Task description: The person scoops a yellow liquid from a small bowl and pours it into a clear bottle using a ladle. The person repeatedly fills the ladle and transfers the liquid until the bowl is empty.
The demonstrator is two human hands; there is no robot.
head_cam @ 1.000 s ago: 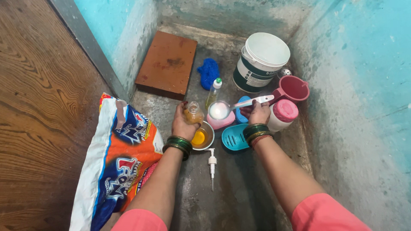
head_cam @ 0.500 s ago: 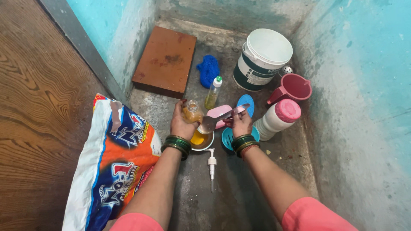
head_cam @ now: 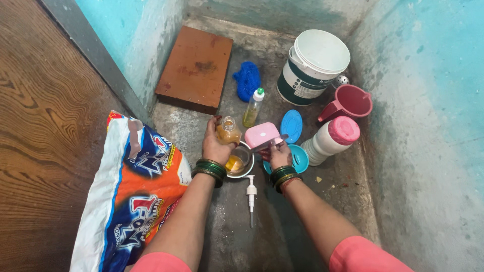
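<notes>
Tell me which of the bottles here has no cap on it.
The small amber bottle in the left hand, held over the steel bowl. The slim yellow-green bottle has a green-and-white cap and the white bottle a pink one.

Soft even light (edges slightly warped)

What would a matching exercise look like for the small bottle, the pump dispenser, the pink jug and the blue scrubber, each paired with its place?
Things:
1. small amber bottle
2. white pump dispenser
3. pink jug
4. blue scrubber

Places:
A. beside the white bucket, near the right wall
B. lying on the floor between the forearms
C. in the left hand, over the steel bowl
D. next to the brown slab

Pairs: 1-C, 2-B, 3-A, 4-D
</notes>
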